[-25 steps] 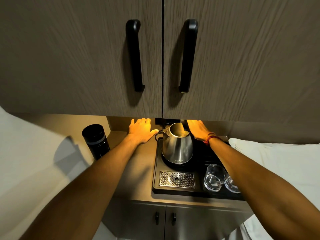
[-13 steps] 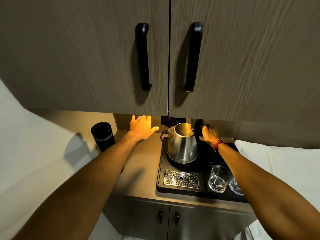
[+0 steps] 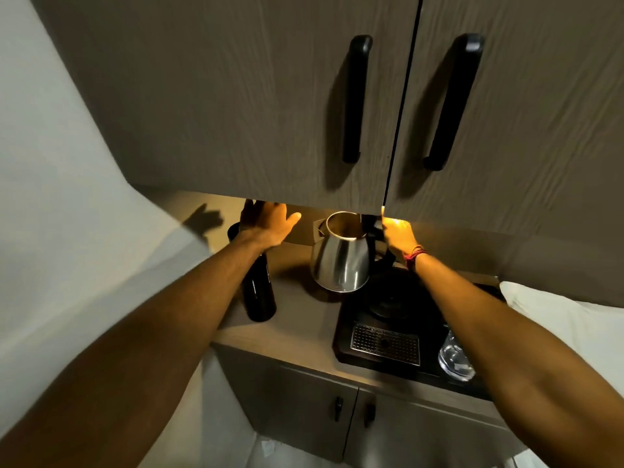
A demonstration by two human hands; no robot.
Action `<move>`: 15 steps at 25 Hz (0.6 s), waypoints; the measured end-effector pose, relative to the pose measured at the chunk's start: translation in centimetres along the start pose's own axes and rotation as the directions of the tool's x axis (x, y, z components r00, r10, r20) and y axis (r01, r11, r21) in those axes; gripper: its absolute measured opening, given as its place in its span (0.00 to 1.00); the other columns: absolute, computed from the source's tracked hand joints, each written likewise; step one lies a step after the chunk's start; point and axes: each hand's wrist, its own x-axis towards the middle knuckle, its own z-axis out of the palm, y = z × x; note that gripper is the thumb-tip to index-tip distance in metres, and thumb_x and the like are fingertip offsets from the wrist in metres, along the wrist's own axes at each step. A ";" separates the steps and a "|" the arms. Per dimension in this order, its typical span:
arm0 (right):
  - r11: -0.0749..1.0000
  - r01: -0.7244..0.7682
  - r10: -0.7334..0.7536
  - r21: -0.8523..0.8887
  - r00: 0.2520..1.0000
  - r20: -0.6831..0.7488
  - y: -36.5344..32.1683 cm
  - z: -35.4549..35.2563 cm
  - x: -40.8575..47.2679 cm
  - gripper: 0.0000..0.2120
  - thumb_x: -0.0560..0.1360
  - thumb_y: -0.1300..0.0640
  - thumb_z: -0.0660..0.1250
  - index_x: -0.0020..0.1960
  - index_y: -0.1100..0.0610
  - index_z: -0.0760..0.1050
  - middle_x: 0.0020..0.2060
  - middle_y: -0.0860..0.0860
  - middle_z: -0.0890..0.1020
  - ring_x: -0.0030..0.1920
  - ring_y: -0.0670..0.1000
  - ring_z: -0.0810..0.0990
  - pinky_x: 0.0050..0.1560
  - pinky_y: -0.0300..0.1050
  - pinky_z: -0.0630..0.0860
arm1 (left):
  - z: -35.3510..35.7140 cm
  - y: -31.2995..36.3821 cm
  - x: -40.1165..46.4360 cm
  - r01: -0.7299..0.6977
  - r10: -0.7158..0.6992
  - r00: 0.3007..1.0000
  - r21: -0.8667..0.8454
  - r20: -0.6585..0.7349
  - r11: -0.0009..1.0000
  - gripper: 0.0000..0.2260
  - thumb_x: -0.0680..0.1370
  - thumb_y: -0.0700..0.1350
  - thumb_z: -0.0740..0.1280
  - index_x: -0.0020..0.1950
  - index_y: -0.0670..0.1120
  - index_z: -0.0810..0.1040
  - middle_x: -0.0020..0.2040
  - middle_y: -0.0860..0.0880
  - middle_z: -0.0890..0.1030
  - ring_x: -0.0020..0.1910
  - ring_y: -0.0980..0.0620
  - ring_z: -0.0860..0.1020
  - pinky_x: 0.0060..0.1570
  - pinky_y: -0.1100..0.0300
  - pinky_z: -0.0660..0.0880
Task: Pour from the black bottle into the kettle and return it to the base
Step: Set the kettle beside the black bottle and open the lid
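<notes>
Nearest us, at the tray's front right corner, a glass sits under our right forearm; a dropped elbow could knock it. The base on the tray is bare. Our right hand grips the handle of the kettle, lifted left over the counter (lid open), so a swing might clip the cabinet above. Our left hand, fingers spread and holding nothing, hovers above the black bottle near the counter's left edge; a clumsy grab could topple it.

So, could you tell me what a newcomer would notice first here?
The steel kettle, lid open, is lifted off the black tray by the right hand on its handle. The left hand reaches over the black bottle on the counter's left. Overhead, cabinet doors fill the view.
</notes>
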 end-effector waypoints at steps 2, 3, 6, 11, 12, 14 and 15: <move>0.994 0.093 -0.091 -0.058 0.995 0.027 -1.0 2.8 0.1 0.14 0.81 0.63 0.55 0.36 0.62 0.64 0.32 0.57 0.65 0.29 0.49 0.59 0.29 0.37 0.57 | -0.2 -1.9 0.1 0.028 -0.028 1.000 0.035 0.014 0.999 0.30 0.80 0.62 0.62 0.75 0.45 0.67 0.73 0.43 0.71 0.72 0.40 0.69 0.72 0.44 0.64; 0.987 0.119 -0.116 -0.103 0.993 0.035 -1.6 4.0 -0.5 0.17 0.82 0.60 0.54 0.35 0.61 0.63 0.30 0.54 0.63 0.28 0.48 0.56 0.27 0.36 0.55 | -0.4 -3.1 0.1 0.025 -0.026 1.000 0.059 0.011 0.998 0.31 0.80 0.63 0.61 0.76 0.45 0.64 0.75 0.43 0.69 0.73 0.41 0.67 0.73 0.44 0.62; 0.986 0.088 -0.080 -0.139 0.995 0.062 -1.9 6.4 -2.4 0.17 0.83 0.57 0.50 0.38 0.63 0.65 0.28 0.50 0.61 0.28 0.48 0.56 0.27 0.36 0.55 | -0.6 -5.7 0.0 0.003 -0.004 1.000 0.131 0.010 0.991 0.30 0.80 0.64 0.59 0.73 0.44 0.66 0.72 0.42 0.72 0.70 0.40 0.71 0.72 0.44 0.62; 0.900 0.239 -0.230 -0.365 0.971 0.069 -3.2 8.8 -3.6 0.23 0.84 0.58 0.44 0.41 0.67 0.71 0.35 0.62 0.66 0.34 0.55 0.68 0.41 0.37 0.68 | -0.1 -7.8 -0.2 -0.008 -0.007 0.996 0.161 0.093 0.987 0.32 0.79 0.67 0.56 0.71 0.43 0.69 0.68 0.41 0.75 0.65 0.39 0.74 0.68 0.43 0.66; 0.898 0.228 -0.228 -0.376 0.973 0.044 -3.5 9.1 -4.3 0.22 0.84 0.61 0.44 0.39 0.66 0.70 0.37 0.62 0.67 0.35 0.51 0.68 0.41 0.33 0.66 | 0.0 -8.1 -0.3 -0.006 -0.010 0.995 0.153 0.102 0.988 0.33 0.78 0.67 0.57 0.71 0.43 0.69 0.68 0.41 0.75 0.66 0.39 0.73 0.67 0.44 0.67; 0.950 0.147 -0.134 -0.275 0.989 0.068 -4.6 8.9 -5.8 0.18 0.82 0.66 0.47 0.42 0.70 0.71 0.47 0.63 0.70 0.40 0.49 0.67 0.45 0.36 0.65 | 0.1 -8.6 -0.3 -0.008 -0.006 0.995 0.133 0.102 0.991 0.34 0.77 0.69 0.58 0.71 0.45 0.70 0.68 0.43 0.75 0.65 0.41 0.73 0.64 0.46 0.69; 0.944 0.172 -0.155 -0.282 0.985 0.081 -4.4 9.4 -4.9 0.16 0.82 0.67 0.48 0.51 0.73 0.73 0.51 0.63 0.69 0.43 0.52 0.68 0.49 0.41 0.66 | 0.1 -8.8 -0.4 -0.014 0.001 0.995 0.125 0.102 0.992 0.34 0.76 0.70 0.58 0.70 0.46 0.70 0.68 0.44 0.75 0.65 0.42 0.74 0.62 0.47 0.70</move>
